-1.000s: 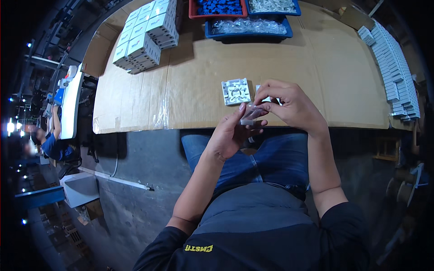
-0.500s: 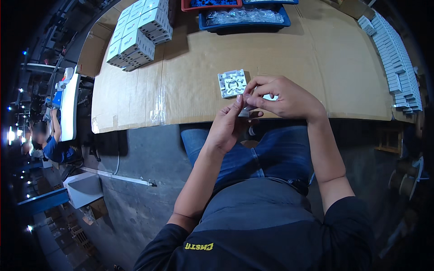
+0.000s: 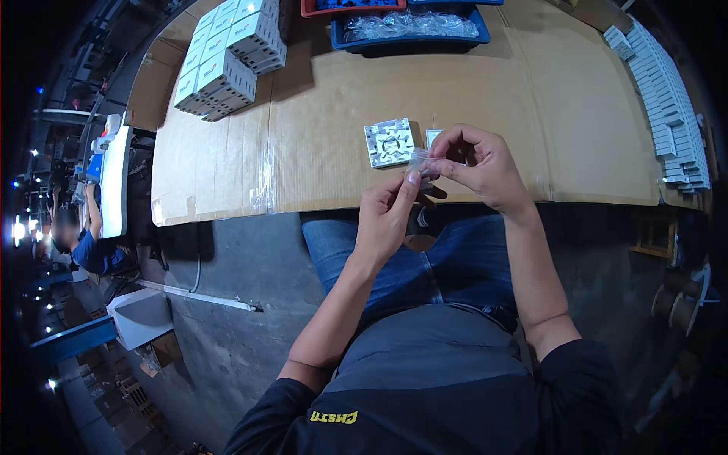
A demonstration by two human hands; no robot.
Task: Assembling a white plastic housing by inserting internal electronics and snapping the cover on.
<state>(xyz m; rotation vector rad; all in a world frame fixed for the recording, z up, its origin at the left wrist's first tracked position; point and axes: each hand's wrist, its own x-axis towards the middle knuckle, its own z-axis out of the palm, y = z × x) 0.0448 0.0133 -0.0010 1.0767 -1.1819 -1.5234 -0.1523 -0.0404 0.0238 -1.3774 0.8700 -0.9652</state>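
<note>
Between my two hands is a small clear plastic bag (image 3: 422, 161), held just above the table's near edge. My left hand (image 3: 388, 208) pinches its lower end with thumb and fingers. The thumb and forefinger of my right hand (image 3: 485, 168) grip its upper right side. What the bag contains is too small to make out. Beyond my left hand a white square plastic piece (image 3: 389, 142), with a round moulded centre, lies flat on the table. A second white square piece (image 3: 433, 136) lies beside it, partly hidden by my right hand.
Cardboard covers the table (image 3: 318, 144). White boxes (image 3: 220, 72) are stacked at the far left. At the back stand a blue tray (image 3: 485, 34) of clear bags and a red tray (image 3: 315, 12) of blue parts. White pieces (image 3: 658, 106) line the right edge. A person (image 3: 95, 246) sits at far left.
My right hand has turned and drawn slightly to the right, so more of the clear bag shows. My left hand has shifted slightly, still pinching it. More of the second white piece is visible.
</note>
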